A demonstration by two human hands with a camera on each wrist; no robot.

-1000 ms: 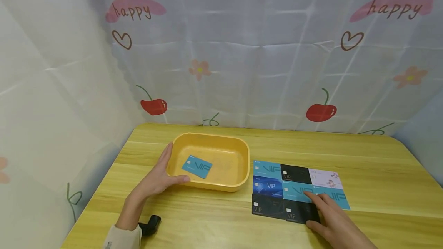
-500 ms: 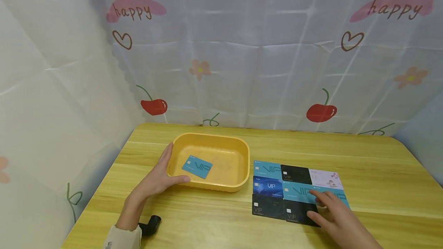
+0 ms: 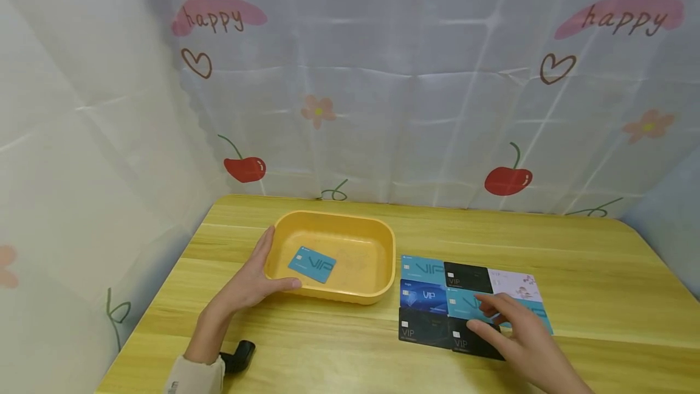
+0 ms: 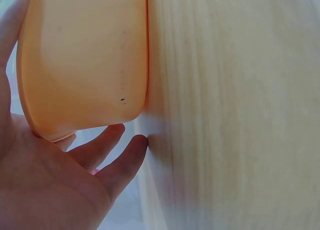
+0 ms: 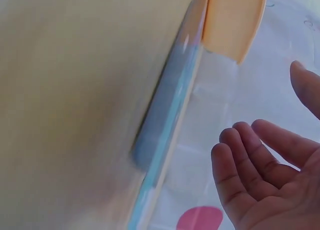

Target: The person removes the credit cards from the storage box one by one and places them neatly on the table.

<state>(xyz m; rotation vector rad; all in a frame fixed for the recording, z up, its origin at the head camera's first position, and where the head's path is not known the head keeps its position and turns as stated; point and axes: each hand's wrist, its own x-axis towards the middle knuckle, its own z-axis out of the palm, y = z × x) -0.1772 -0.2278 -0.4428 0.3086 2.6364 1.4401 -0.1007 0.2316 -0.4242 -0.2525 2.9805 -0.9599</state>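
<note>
A yellow plastic basin (image 3: 350, 228) stands left of centre on the table, with one teal VIP card (image 3: 312, 264) lying flat inside. At its near left corner, my left hand (image 3: 246, 281) touches it, thumb along the front rim and straight fingers along the side. The left wrist view shows gaps between the lower fingers and the basin wall (image 4: 85, 60). Several VIP cards lie in rows to the right. My right hand (image 3: 516, 327) hovers over the middle teal card (image 3: 460, 304) and the front right black card (image 3: 473, 345), partly covering both; its loosely bent fingers hold nothing.
Around those lie another teal card (image 3: 422, 267), a black card (image 3: 467, 276), a white card (image 3: 514, 284), a blue card (image 3: 423, 295) and a front left black card (image 3: 423, 327). A black object (image 3: 239, 357) sits by the left wrist. A printed curtain (image 3: 404, 108) hangs behind.
My right hand has come up off the cards and shifted slightly left, its fingers and thumb now apart. My left hand and the basin keep their places.
</note>
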